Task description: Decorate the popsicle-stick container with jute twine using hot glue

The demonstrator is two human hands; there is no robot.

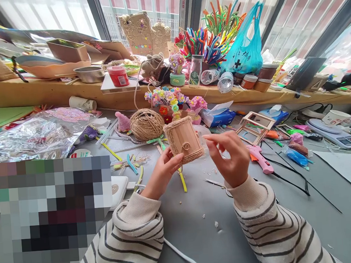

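A small wooden cup-like piece [180, 138], with twine round its top and bottom rims and a small twine coil on its side, is held up slightly tilted over the middle of the table. My left hand [164, 170] grips its lower left part, thumb across the front. Just right of the piece is my right hand [231, 155], thumb and forefinger pinched; whatever it may hold is too small to make out. Behind the piece lies a ball of twine [147, 124]. A pink glue gun [260, 158] rests right of my right hand.
Grey table [201, 242] bears a white power bank [118, 191] with a cable, a wooden frame [255, 126], a white scale [332, 132] and a plastic bag [40, 137]. Behind, a ledge [121, 96] holds jars, pipe cleaners and a blue bag [244, 48].
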